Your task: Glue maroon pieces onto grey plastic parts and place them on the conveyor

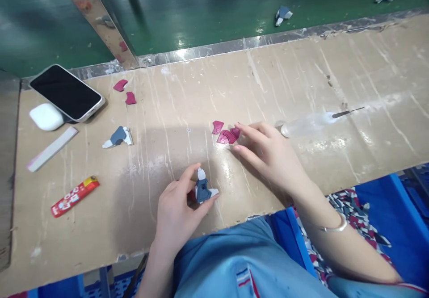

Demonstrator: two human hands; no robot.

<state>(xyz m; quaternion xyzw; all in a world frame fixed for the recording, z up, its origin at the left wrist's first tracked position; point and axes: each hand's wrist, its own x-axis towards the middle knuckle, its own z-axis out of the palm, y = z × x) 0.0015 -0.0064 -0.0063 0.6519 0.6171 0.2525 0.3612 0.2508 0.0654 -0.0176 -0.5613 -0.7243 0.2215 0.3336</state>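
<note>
- The left hand rests on the worktable near its front edge, thumb and fingers pinched around a small blue-grey and white plastic piece that stands upright on the board
- The right hand lies flat further back and to the right, fingers loosely spread, fingertips touching a cluster of small red parts; it grips nothing
- A thin bracelet circles the right wrist
- A second blue-grey and white piece lies on its side well to the left, apart from both hands
- Two more red bits sit near the back edge, just beside a dark phone
- A white earbud case lies next to the phone, a pale flat stick below it, and a red wrapper nearer the front
- A thin metal tool lies to the right of the right hand
- Beyond the table, on the green belt, lie two more blue-grey pieces
</note>
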